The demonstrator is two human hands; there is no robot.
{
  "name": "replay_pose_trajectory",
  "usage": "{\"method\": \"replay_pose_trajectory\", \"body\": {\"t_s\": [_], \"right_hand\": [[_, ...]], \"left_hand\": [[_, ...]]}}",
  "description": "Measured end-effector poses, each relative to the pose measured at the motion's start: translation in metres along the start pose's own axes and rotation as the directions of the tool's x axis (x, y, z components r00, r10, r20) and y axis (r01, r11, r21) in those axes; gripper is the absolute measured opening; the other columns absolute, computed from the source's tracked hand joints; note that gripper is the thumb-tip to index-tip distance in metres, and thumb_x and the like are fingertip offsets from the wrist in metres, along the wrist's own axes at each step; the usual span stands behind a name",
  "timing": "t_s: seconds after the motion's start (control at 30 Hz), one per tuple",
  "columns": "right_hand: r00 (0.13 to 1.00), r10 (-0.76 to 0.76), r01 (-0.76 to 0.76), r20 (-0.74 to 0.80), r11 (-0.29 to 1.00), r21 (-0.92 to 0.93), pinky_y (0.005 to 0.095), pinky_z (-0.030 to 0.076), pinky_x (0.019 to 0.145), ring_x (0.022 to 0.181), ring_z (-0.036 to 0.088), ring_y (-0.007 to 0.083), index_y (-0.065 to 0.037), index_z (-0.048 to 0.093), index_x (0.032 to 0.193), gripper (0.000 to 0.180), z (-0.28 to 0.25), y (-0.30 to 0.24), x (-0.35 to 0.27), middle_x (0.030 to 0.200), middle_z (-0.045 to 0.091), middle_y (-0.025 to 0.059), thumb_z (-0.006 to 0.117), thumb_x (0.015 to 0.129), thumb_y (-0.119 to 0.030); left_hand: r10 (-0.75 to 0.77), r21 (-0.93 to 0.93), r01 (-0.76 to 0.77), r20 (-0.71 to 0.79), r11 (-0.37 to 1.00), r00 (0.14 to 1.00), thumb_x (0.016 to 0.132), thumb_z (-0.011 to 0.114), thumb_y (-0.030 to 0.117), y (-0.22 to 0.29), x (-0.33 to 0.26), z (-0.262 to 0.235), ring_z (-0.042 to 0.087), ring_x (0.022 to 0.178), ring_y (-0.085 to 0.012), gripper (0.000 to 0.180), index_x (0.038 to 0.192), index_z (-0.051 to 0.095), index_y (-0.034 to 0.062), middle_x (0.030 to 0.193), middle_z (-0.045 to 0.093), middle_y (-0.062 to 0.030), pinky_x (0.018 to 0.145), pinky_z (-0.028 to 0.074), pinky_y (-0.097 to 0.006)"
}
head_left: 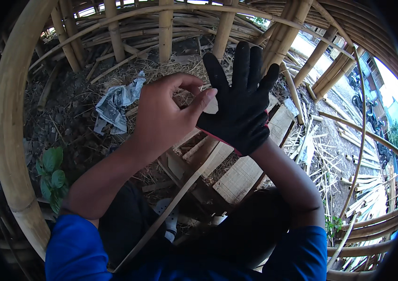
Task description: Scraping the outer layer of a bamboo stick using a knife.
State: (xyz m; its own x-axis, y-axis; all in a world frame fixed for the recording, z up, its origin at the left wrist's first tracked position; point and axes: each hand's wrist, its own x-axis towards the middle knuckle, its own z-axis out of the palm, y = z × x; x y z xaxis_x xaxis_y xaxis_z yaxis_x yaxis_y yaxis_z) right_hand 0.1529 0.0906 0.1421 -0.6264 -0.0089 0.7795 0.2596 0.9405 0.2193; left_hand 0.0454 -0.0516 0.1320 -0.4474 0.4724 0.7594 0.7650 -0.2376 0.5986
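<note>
My left hand (165, 105) is bare, with thumb and index finger pinched together. A small pale bit shows at those fingertips, too small to name. The pinch is right beside the thumb side of my right hand (240, 100); I cannot tell whether they touch. A black work glove with red edging (250, 129) covers the right hand, whose fingers are spread and pointing away from me, with nothing in them. Beneath both hands stands a low bench of rough wooden planks (241, 180). A long thin bamboo strip (175, 202) slants across my lap toward the planks.
A thick bamboo pole (11, 117) curves up the left side. Bamboo posts (165, 33) and stacked poles stand at the back. Crumpled newspaper (114, 105) lies on the littered ground, near a green leafy plant (51, 171). Split bamboo pieces (363, 187) are strewn at right.
</note>
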Motion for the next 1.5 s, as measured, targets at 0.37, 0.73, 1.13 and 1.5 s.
{"method": "replay_pose_trajectory", "body": {"t_s": [0.37, 0.73, 1.13, 1.5], "right_hand": [[0.995, -0.102, 0.102, 0.004, 0.994, -0.046, 0.0761, 0.007, 0.111, 0.152, 0.016, 0.0430, -0.027, 0.052, 0.148, 0.089, -0.008, -0.016, 0.006, 0.164, 0.024, 0.0168, 0.063, 0.075, -0.076], [0.991, -0.083, 0.083, 0.102, 0.997, 0.008, 0.0720, -0.001, 0.115, 0.153, 0.013, 0.0427, -0.023, 0.051, 0.149, 0.095, 0.001, -0.013, -0.001, 0.165, 0.022, 0.0186, 0.060, 0.075, -0.082], [0.972, -0.091, 0.079, 0.215, 0.995, 0.064, 0.0713, 0.007, 0.116, 0.150, 0.020, 0.0475, -0.018, 0.046, 0.152, 0.103, 0.006, -0.020, -0.008, 0.162, 0.024, 0.0255, 0.059, 0.074, -0.084], [0.961, -0.194, 0.015, 0.199, 0.751, 0.660, 0.0597, 0.025, 0.118, 0.146, 0.032, 0.0465, -0.006, 0.051, 0.145, 0.084, 0.016, -0.008, -0.016, 0.154, 0.032, 0.0340, 0.058, 0.090, -0.069]], "left_hand": [[-0.456, -0.077, 0.484, 0.236, 0.872, 0.858, 0.099, 0.067, 0.025, 0.004, 0.013, -0.027, 0.055, 0.048, -0.0049, 0.027, 0.091, 0.076, 0.0001, 0.075, 0.071, -0.0061, 0.044, 0.043, -0.023], [0.024, -0.011, -0.026, -0.112, 1.000, 0.993, 0.083, 0.080, 0.004, -0.013, 0.018, -0.022, 0.067, 0.079, -0.0089, 0.022, 0.104, 0.078, 0.0098, 0.104, 0.070, -0.0051, 0.050, 0.048, -0.023], [0.542, 0.242, -0.590, 0.239, 0.771, 0.806, 0.070, 0.084, 0.017, -0.032, 0.019, -0.033, 0.064, 0.095, -0.0223, 0.019, 0.087, 0.078, 0.0125, 0.092, 0.067, -0.0011, 0.076, 0.056, -0.037], [0.477, 0.064, -0.489, 0.149, 0.870, 0.866, 0.078, 0.078, -0.002, -0.026, 0.020, -0.031, 0.065, 0.087, -0.0211, 0.014, 0.089, 0.071, 0.0042, 0.092, 0.069, -0.0055, 0.077, 0.053, -0.035]]}}
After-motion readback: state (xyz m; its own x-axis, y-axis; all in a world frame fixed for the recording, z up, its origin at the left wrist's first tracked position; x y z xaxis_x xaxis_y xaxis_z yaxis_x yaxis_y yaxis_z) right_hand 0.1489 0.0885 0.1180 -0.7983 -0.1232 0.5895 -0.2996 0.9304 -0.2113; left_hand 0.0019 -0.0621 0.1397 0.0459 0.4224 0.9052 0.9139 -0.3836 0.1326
